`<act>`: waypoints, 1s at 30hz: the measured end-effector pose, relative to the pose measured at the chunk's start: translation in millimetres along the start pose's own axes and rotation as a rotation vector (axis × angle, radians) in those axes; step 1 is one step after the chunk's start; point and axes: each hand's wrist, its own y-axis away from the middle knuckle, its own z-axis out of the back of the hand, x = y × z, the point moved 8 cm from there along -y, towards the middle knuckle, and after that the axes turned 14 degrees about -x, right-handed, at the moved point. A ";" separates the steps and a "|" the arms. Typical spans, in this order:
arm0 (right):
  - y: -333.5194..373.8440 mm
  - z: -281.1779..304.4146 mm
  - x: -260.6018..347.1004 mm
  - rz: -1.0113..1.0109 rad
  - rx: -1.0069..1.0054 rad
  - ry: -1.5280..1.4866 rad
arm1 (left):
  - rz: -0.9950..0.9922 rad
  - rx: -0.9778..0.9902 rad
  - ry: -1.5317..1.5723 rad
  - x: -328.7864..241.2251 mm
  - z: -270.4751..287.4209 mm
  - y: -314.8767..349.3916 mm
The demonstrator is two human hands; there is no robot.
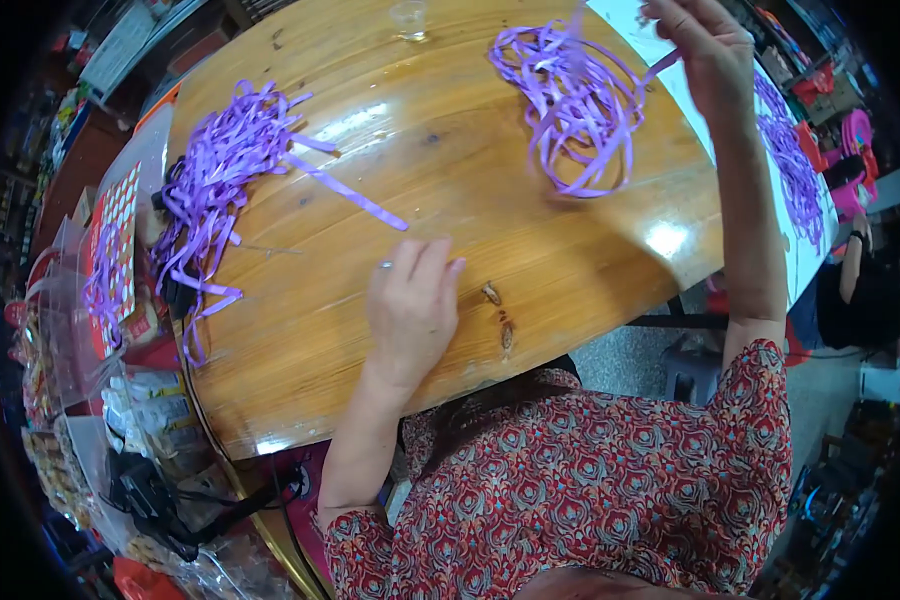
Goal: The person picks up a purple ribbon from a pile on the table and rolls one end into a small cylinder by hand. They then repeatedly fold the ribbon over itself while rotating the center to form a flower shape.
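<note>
A tangled heap of narrow purple ribbon (582, 110) lies toward the far right of the wooden table. From it a strand rises to my right hand (708, 55), which is raised over the table's right edge with its fingers closed on that ribbon. My left hand (412, 305) hovers low over or rests on the near middle of the tabletop, its fingers loosely bent and the thumb apart. No object shows in it. Just beyond its fingertips lies the loose end of a strand from a second bunch of purple ribbons (235, 150), piled at the left edge.
A small clear cup (408, 20) stands at the far edge of the wooden table (450, 170). Beyond the right edge, more purple ribbon (795, 170) lies on a white surface. Bagged goods (155, 415) crowd the left side. A grey stool (692, 365) and another person (855, 290) are at right.
</note>
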 end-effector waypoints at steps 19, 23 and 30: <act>170.9 -337.4 18.5 0.667 0.793 0.036 | -0.142 0.018 0.021 2.9 -16.6 9.6; 177.9 -402.5 28.4 0.804 0.628 0.119 | -0.182 -0.018 0.011 0.3 -18.7 13.6; 192.7 -453.5 10.6 0.793 0.678 0.351 | -0.180 -0.049 -0.032 -2.4 -14.3 14.6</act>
